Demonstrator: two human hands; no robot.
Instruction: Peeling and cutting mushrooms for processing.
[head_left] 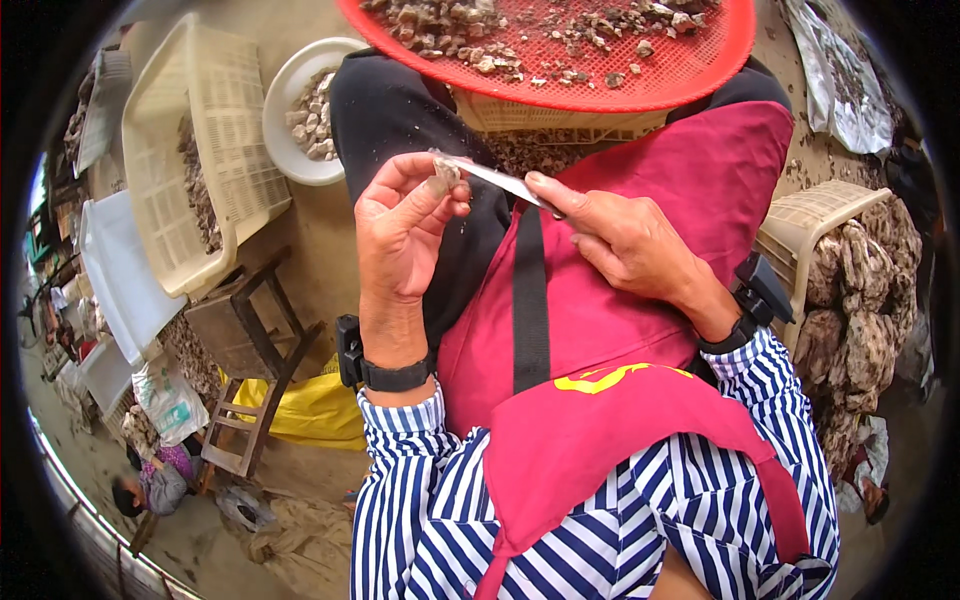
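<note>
Blade tip meets shell, right over the lap.

The left hand (pixel 405 225) pinches a small grey oyster shell (pixel 445 175) between thumb and fingertips, held up above the red apron (pixel 640 330); the right hand (pixel 625 240) is clamped on a thin knife (pixel 500 180), forefinger laid along the blade, its tip touching the shell. The hands sit close, joined only by that blade. Far ahead, a red mesh tray (pixel 690 75) carries shell bits; far left, a white bowl (pixel 285 110) and a cream basket (pixel 215 130) hold more. The risk, I'd say: the tip skids off the wet shell into the left thumb, since the fingers sit right beside the blade's line.
</note>
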